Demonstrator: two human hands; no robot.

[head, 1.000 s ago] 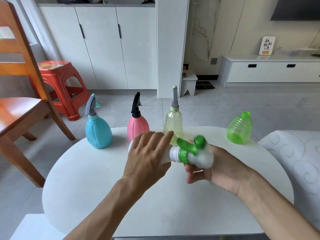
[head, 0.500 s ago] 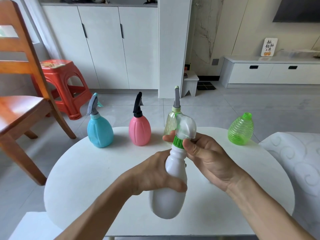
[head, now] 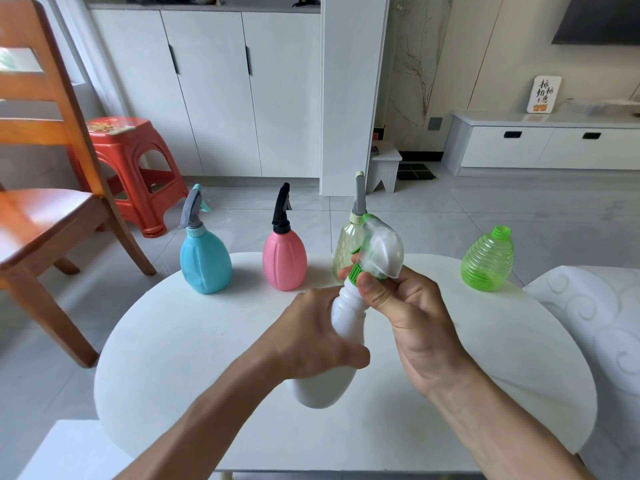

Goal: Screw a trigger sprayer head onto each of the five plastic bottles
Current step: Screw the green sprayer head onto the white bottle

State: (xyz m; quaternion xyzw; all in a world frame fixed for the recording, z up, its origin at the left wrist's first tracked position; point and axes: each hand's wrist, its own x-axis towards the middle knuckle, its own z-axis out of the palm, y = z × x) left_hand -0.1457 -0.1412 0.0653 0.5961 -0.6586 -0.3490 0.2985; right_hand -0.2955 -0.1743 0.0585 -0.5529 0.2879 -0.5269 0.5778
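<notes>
Bottle (head: 332,362) in white is gripped round its body by the left hand (head: 311,337) at the centre of the view, raised above the table (head: 194,358) and tilted. Its green collar (head: 355,273) is pinched by the right hand (head: 405,306), with the clear sprayer head (head: 382,251) above at 12 o'clock. Best results would be had if the body were held steady and the collar kept square while turned. Farther off, capped blue (head: 206,263), pink (head: 284,259) and yellow (head: 348,249) bottles are lined from 10 to 12 o'clock; a green bottle (head: 487,261) at 2 o'clock is left uncapped
</notes>
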